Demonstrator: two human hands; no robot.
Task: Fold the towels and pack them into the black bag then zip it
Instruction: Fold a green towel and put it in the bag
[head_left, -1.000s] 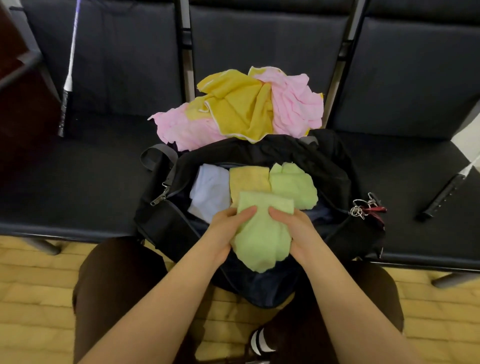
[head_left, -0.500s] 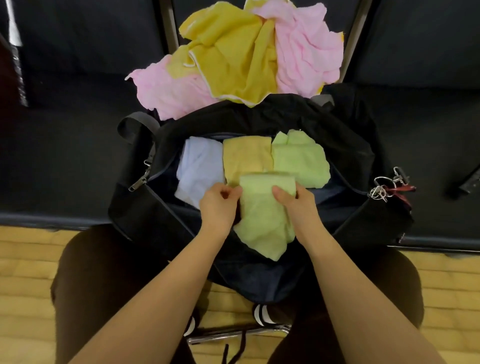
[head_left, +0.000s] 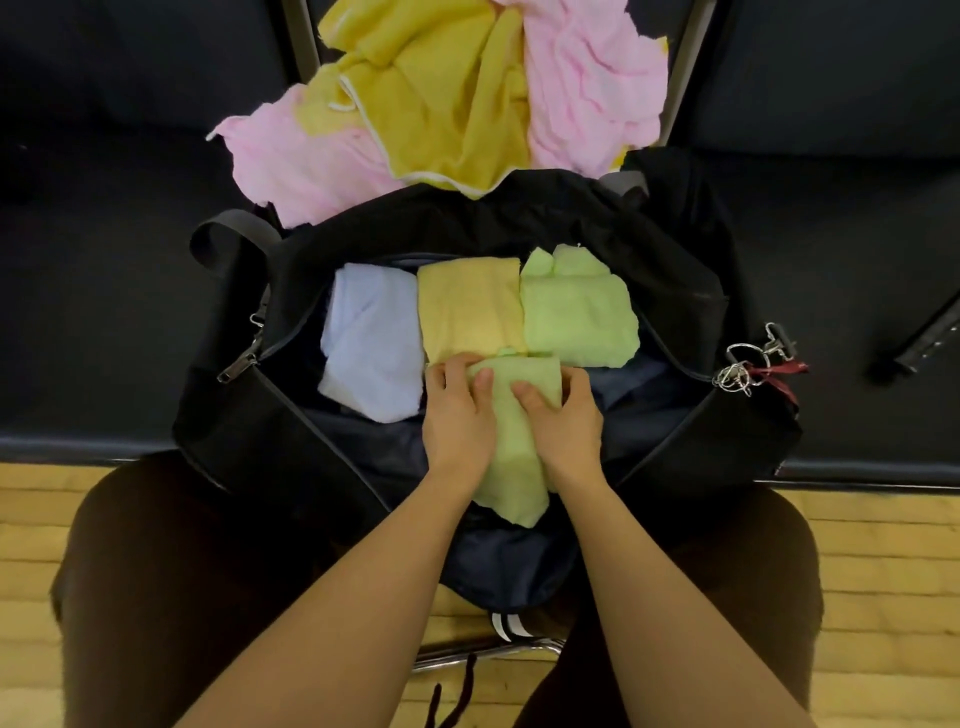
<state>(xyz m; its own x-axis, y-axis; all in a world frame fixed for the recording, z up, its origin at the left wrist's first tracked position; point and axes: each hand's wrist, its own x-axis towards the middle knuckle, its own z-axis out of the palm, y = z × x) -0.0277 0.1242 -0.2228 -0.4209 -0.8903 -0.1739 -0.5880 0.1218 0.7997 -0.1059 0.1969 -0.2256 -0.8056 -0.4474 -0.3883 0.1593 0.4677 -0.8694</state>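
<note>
Head: hands (head_left: 511, 415) grip green towel (head_left: 511, 457)

soft even indoor light, dark seats underexposed, wide-angle edge bending

Fluffy terry-cloth green towel (head_left: 511, 447); matt woven-fabric black bag (head_left: 291, 441) with metal zipper pull (head_left: 236, 366); shiny metal key rings (head_left: 737, 369) at three o'clock; smooth, leather-like seat (head_left: 114, 270).

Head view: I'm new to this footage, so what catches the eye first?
Both hands, left hand and right hand, grip a folded green towel over the open black bag. Behind the bag, a bright heap of unfolded pink and yellow towels lies on the dark seats.
</note>
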